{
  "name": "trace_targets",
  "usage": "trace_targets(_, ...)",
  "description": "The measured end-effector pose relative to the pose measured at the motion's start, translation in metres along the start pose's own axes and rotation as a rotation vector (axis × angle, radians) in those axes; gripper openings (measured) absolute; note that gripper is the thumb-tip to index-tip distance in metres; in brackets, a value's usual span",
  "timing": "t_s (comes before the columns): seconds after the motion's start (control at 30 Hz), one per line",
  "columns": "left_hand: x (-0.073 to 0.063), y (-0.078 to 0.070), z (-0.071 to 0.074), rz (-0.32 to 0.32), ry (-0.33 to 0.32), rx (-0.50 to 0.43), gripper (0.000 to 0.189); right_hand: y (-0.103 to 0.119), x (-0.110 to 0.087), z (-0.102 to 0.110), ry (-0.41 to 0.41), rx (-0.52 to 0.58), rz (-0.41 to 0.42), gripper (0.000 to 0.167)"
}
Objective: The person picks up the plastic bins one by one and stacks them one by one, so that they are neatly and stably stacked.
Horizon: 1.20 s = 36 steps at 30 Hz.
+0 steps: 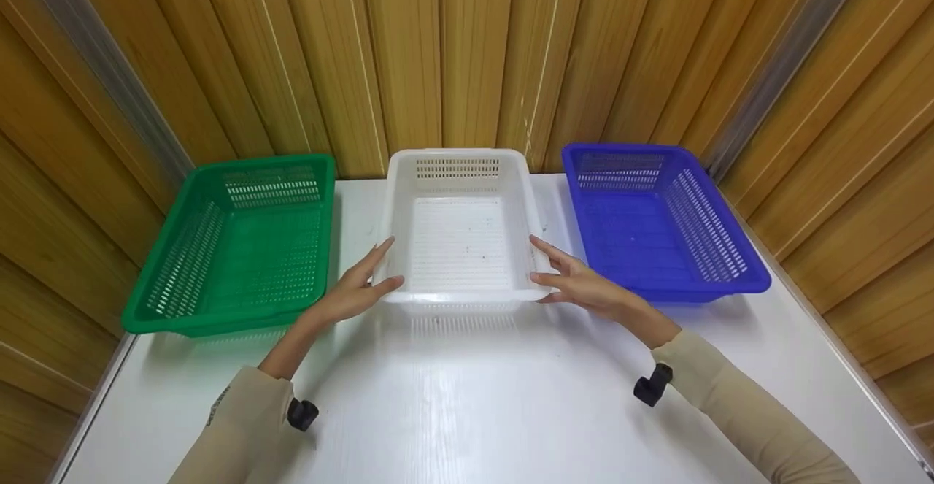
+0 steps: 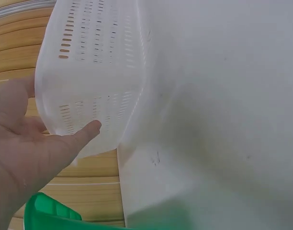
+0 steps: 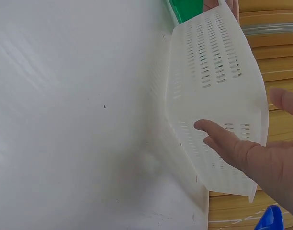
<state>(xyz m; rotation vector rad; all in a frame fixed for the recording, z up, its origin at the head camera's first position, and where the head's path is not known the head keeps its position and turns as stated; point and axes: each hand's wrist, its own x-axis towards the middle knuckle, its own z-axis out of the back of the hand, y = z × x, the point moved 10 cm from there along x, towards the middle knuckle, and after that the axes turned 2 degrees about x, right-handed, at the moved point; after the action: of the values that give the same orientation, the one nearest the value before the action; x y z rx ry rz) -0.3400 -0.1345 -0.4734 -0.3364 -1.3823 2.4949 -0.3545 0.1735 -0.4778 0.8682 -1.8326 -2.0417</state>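
Observation:
A white plastic basket (image 1: 460, 296) with slotted walls stands upright on the white table, between both hands. At its near left corner, my left hand (image 1: 356, 293) spreads its fingers along the rim; the thumb overlaps the corner. In the left wrist view, one extended digit lies in front of the basket's outer wall (image 2: 89, 86) and another passes behind the rim. My right hand (image 1: 587, 287) is at the near right side, fingers extended at the rim. In the right wrist view, its fingers (image 3: 223, 139) lie across the outer wall, while one digit stands apart beyond the rim.
A green basket (image 1: 325, 250) stands to the left, close to my left hand. On the right is a blue basket (image 1: 649, 287), near my right hand. Wood-panelled walls (image 1: 467, 53) enclose the back and sides of the white table (image 1: 460, 396).

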Motion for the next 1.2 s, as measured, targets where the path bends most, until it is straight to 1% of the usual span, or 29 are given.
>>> trace_targets(0.13,0.003,0.003,-0.005,0.004,-0.001,-0.044,0.082,-0.003,0.003,0.004,-0.042,0.021,0.023,0.081)
trace_targets(0.2,0.004,0.002,-0.008,-0.004,0.006,-0.05,0.083,-0.003,0.005,0.006,-0.062,0.031,0.037,0.08)
trace_targets(0.33,-0.001,0.004,-0.011,-0.003,0.01,-0.058,0.086,-0.004,0.007,0.003,-0.09,0.07,0.066,0.081)
trace_targets(0.43,-0.002,0.005,-0.011,0.006,-0.003,-0.078,0.087,-0.003,0.008,0.003,-0.104,0.11,0.086,0.082)
trace_targets(0.57,0.0,0.005,-0.011,0.011,0.002,-0.158,0.089,-0.002,0.007,0.006,-0.098,0.18,0.109,0.083)
trace_targets(0.67,0.0,0.005,-0.012,0.005,0.028,-0.229,0.09,-0.002,0.005,0.008,-0.088,0.218,0.128,0.082)
trace_targets(0.77,-0.001,0.005,-0.012,0.014,0.039,-0.277,0.091,0.0,0.003,0.009,-0.078,0.241,0.143,0.081)
trace_targets(0.9,-0.004,0.002,-0.01,0.001,0.038,-0.327,0.089,0.006,0.0,0.009,-0.089,0.235,0.149,0.082)
trace_targets(1.03,-0.007,-0.003,-0.007,-0.01,0.021,-0.337,0.088,0.012,-0.004,0.008,-0.102,0.212,0.15,0.083)
trace_targets(1.2,-0.01,-0.011,0.0,0.011,-0.009,-0.297,0.089,0.024,-0.01,0.006,-0.096,0.226,0.19,0.083)
